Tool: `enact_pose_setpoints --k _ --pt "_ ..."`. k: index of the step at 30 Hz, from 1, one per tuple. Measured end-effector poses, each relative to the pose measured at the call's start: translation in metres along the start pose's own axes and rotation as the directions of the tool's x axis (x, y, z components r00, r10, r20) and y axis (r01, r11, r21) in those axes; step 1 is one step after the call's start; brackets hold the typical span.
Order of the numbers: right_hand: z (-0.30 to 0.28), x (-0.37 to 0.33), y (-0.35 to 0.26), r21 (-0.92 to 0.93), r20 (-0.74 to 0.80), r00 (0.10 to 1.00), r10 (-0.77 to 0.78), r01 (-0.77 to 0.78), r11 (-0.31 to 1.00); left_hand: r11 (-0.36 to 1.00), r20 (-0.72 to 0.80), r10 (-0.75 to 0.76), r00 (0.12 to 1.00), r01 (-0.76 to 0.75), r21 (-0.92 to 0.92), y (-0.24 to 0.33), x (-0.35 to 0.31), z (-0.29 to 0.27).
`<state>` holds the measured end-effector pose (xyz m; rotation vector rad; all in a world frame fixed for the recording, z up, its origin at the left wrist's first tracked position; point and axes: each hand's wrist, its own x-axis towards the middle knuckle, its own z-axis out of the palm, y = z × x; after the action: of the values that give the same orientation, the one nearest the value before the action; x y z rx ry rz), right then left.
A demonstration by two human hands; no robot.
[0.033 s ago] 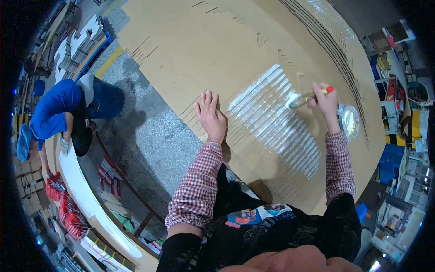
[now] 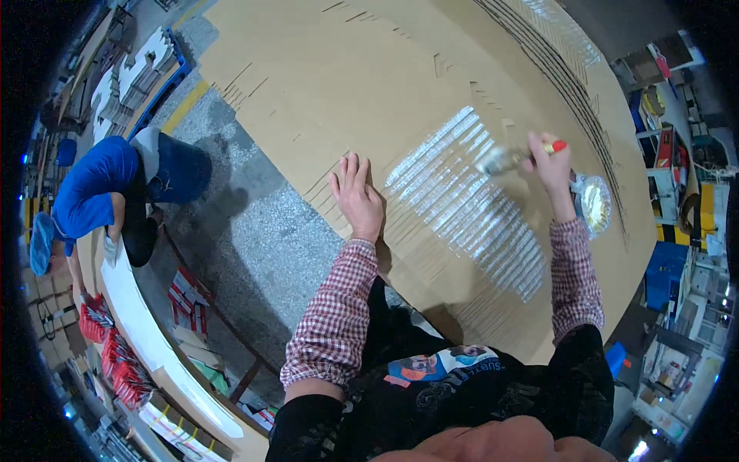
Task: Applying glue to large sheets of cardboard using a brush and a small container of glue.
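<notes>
My left hand (image 2: 359, 199) lies flat with fingers stretched out on the left part of the brown cardboard (image 2: 331, 100). In my right hand (image 2: 551, 171) is a paintbrush (image 2: 499, 161) with a red-tipped handle. Its bristles, blurred by motion, are over the upper right of a patch of shiny wet strips (image 2: 462, 196). These whitish strips look like closely staggered cardboard edges coated with something like glue. To the right of my right wrist stands a plastic-lined bowl (image 2: 594, 206) with pale, glossy contents.
A co-worker in a blue shirt (image 2: 92, 181) bends over a white-topped table (image 2: 146, 308) at the left, near a blue barrel (image 2: 183, 171). Red bundles (image 2: 123, 369) lie along that table. Dark stacked edges (image 2: 554, 73) run along the cardboard's far right.
The brush has swung slightly left and toward the far side, its bristles now blurred. My right hand has shifted a little with it; my left hand stays put.
</notes>
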<state>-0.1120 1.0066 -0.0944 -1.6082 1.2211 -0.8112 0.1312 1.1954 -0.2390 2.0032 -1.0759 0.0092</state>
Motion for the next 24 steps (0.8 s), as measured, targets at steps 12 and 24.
enact_pose_setpoints --k 12,24 --pt "-0.007 -0.02 -0.017 -0.103 0.149 0.986 0.078 -0.063 0.993 0.996 -0.066 0.012 0.998 -0.017 -0.087 -0.001 0.003 -0.008" --pt "-0.001 0.024 -0.002 0.25 -0.043 0.995 -0.09 0.098 0.963 0.99 0.009 -0.139 0.99 0.139 0.014 0.033 -0.071 -0.021"
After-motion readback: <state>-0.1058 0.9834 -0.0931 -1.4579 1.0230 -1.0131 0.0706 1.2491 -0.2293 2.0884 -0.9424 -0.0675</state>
